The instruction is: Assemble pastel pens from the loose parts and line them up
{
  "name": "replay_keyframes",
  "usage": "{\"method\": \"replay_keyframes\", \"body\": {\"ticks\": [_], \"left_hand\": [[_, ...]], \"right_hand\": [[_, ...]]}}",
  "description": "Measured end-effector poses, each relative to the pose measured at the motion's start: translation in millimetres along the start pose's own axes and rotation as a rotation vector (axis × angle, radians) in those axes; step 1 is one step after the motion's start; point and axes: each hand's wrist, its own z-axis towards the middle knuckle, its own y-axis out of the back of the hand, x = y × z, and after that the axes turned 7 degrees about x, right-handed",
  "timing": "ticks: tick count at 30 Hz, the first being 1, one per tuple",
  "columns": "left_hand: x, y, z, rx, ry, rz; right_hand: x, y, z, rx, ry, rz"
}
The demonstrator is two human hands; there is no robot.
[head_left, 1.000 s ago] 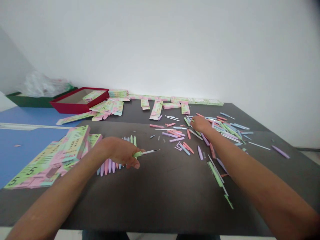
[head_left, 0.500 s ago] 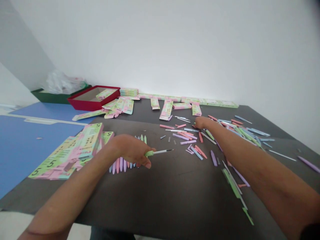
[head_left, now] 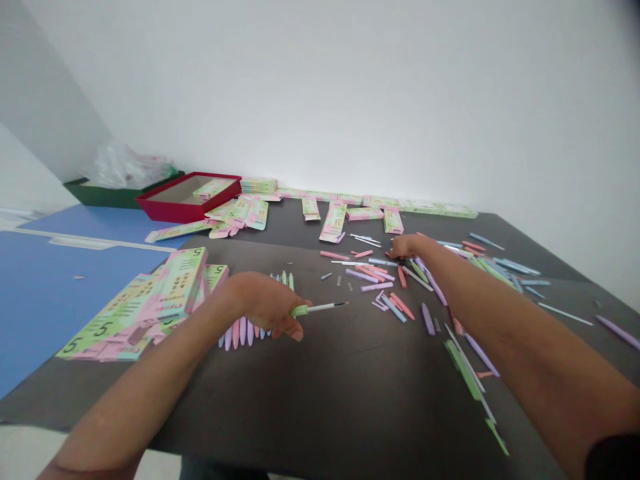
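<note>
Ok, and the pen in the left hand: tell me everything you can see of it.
The pen is slim and looks like plastic. A short pale green grip sits at the fingertips of the left hand, and a thin white shaft runs from it to a dark pointed tip. It lies nearly level, pointing right and slightly upward in view, with the tip clear of the fingers. The fingers touch only the green end. It is over the dark table, and whether it touches the table cannot be told.

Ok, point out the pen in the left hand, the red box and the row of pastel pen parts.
Pen (head_left: 320, 308): head view, on its white barrel.
Red box (head_left: 186, 213): head view, on its front wall.
Row of pastel pen parts (head_left: 243, 331): head view, on a lilac piece mid-row.
</note>
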Motion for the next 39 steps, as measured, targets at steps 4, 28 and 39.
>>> {"method": "replay_keyframes", "body": {"ticks": [4,28,39], "left_hand": [[-0.5,0.5,-1.3,0.018,-0.015,-0.032],[-7.3,-4.2,-1.6,0.025,-0.108,-0.036],[-6.4,-5.9,-1.5,-0.034,-0.122,-0.057]], "right_hand": [[0.1,7.6,-6.7,0.027,-0.03,0.042],[174.5,-70.3,-234.5,-0.492,0.608,2.157],[176.2,-75.7,-237.5,-0.434,0.578,2.279]]}}
